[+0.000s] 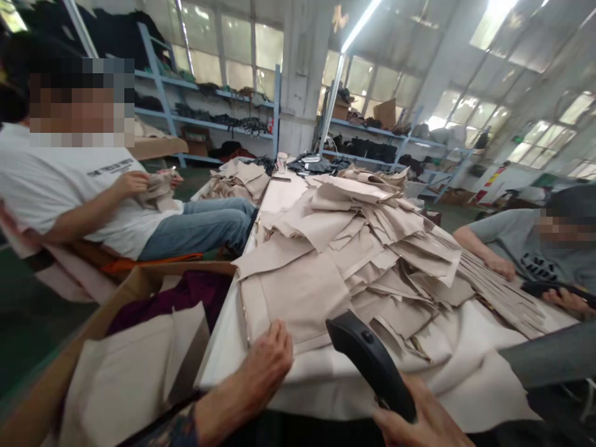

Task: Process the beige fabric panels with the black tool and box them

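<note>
My left hand rests on the white-covered table, fingers curled loosely and touching the near edge of a beige fabric piece. My right hand is wrapped round the handle of a black tool that points up and left toward the fabric. A tall heap of beige cut fabric pieces covers the middle of the table beyond both hands.
A cardboard box with beige and purple cloth stands at my lower left. A seated person at the left handles cloth. Another person at the right lays hands on fabric strips. Metal shelves line the back.
</note>
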Tool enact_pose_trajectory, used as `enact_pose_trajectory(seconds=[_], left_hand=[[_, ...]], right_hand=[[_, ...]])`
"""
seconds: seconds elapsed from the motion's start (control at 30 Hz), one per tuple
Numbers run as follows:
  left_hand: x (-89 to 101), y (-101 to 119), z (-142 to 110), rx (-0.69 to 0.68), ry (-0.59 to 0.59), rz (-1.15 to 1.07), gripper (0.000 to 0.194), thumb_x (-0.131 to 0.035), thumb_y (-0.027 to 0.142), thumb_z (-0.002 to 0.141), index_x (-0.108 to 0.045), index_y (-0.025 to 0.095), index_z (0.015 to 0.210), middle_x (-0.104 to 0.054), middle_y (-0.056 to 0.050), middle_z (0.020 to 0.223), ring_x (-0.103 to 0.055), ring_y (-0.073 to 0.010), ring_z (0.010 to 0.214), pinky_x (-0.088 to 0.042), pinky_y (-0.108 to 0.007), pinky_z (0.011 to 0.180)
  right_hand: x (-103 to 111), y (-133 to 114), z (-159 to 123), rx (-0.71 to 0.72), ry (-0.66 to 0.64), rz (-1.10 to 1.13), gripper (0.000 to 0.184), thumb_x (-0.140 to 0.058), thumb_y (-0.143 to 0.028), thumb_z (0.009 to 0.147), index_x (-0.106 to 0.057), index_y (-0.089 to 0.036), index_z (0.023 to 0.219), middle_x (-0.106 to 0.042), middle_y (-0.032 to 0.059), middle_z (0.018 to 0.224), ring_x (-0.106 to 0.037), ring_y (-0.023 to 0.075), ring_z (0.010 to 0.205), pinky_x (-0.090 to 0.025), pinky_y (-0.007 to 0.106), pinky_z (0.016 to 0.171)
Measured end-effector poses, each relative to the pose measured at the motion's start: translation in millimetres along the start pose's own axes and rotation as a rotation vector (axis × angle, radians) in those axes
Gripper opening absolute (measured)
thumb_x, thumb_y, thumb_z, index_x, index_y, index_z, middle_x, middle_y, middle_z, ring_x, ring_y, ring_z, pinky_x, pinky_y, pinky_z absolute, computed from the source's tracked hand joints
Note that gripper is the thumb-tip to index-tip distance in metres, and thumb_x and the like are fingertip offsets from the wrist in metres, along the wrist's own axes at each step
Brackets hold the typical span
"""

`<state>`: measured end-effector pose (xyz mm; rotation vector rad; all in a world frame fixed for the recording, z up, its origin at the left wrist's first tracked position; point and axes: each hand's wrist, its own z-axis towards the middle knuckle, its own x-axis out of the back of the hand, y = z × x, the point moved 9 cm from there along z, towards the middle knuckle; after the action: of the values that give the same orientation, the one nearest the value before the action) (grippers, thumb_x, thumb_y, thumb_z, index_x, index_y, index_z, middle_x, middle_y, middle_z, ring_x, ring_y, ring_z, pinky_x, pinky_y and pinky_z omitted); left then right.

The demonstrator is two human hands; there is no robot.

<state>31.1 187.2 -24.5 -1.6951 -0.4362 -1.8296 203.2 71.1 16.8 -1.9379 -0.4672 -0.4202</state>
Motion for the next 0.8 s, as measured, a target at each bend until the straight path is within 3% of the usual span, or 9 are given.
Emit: enact_pose_trajectory(seconds=[0.07, 0.1, 0.17, 0.23, 0.37, 0.57, 0.7, 0.8], left_hand=[[5.6, -32, -16, -0.005, 0.085, -0.263, 0.034, -0.039, 0.011, 0.089, -0.064, 0.016, 0.112, -0.066, -0.012, 0.116, -0.058, -0.021, 0.111, -0.047, -0.034, 0.092], [7.6, -59, -23, 0.07, 0.154, -0.339, 0.037, -0.035, 0.012, 0.09, -0.062, 0.018, 0.115, -0.066, -0.011, 0.118, -0.057, -0.0191, 0.113, -0.044, -0.035, 0.097], [0.4, -102, -36, 0.2, 0.226, -0.402, 0.039, -0.033, 0.015, 0.091, -0.06, 0.016, 0.12, -0.063, -0.011, 0.123, -0.05, -0.0227, 0.122, -0.036, -0.045, 0.105], [-15.0, -121, -43, 0.236, 0.226, -0.442, 0.042, -0.032, 0.018, 0.092, -0.057, 0.015, 0.125, -0.057, -0.011, 0.132, -0.044, -0.0245, 0.127, -0.032, -0.048, 0.107], [-34.6, -114, -49, 0.243, 0.224, -0.443, 0.045, -0.03, 0.02, 0.093, -0.05, 0.018, 0.133, -0.047, -0.008, 0.143, -0.037, -0.0241, 0.133, -0.029, -0.047, 0.108], [-35.8, -110, -50, 0.241, 0.234, -0.413, 0.044, -0.033, 0.018, 0.093, -0.052, 0.024, 0.132, -0.048, -0.004, 0.142, -0.038, -0.0231, 0.132, -0.028, -0.045, 0.108], [-38.4, -113, -50, 0.245, 0.251, -0.419, 0.043, -0.034, 0.018, 0.093, -0.052, 0.025, 0.131, -0.049, -0.003, 0.142, -0.039, -0.0243, 0.131, -0.027, -0.046, 0.108], [-40.3, -113, -50, 0.251, 0.267, -0.433, 0.042, -0.035, 0.019, 0.093, -0.054, 0.025, 0.13, -0.05, -0.004, 0.141, -0.039, -0.0253, 0.131, -0.028, -0.047, 0.107]], right_hand=[[-15, -10, -1, 0.008, -0.088, -0.004, 0.023, -0.058, -0.038, 0.075, -0.05, -0.017, 0.073, -0.051, -0.0039, 0.049, -0.049, 0.0105, 0.042, -0.039, 0.019, 0.044], [-24, -16, -1, 0.009, -0.126, -0.008, 0.021, -0.057, -0.036, 0.076, -0.049, -0.017, 0.073, -0.051, -0.0042, 0.048, -0.048, 0.0097, 0.041, -0.037, 0.018, 0.042], [-40, -27, -1, 0.013, -0.187, -0.016, 0.015, -0.055, -0.029, 0.077, -0.048, -0.017, 0.073, -0.05, -0.005, 0.047, -0.046, 0.0087, 0.039, -0.036, 0.017, 0.041], [-58, -36, 1, 0.012, -0.259, -0.017, 0.009, -0.054, -0.024, 0.076, -0.05, -0.017, 0.074, -0.051, -0.0053, 0.046, -0.046, 0.0085, 0.039, -0.036, 0.017, 0.04], [-90, -48, 13, -0.004, -0.35, -0.022, 0.011, -0.057, -0.026, 0.075, -0.053, -0.016, 0.075, -0.053, -0.0045, 0.047, -0.048, 0.0086, 0.039, -0.037, 0.016, 0.039], [-116, -59, 44, -0.023, -0.36, -0.063, 0.018, -0.06, -0.031, 0.074, -0.051, -0.016, 0.077, -0.054, -0.0045, 0.05, -0.05, 0.0085, 0.039, -0.038, 0.016, 0.037], [-113, -65, 59, -0.028, -0.299, 0.018, 0.024, -0.06, -0.037, 0.075, -0.048, -0.017, 0.072, -0.052, -0.0046, 0.049, -0.048, 0.0088, 0.038, -0.042, 0.02, 0.038], [-102, -61, 54, -0.042, -0.246, 0.027, 0.024, -0.06, -0.037, 0.075, -0.047, -0.017, 0.072, -0.052, -0.0045, 0.051, -0.049, 0.009, 0.038, -0.044, 0.021, 0.038]])
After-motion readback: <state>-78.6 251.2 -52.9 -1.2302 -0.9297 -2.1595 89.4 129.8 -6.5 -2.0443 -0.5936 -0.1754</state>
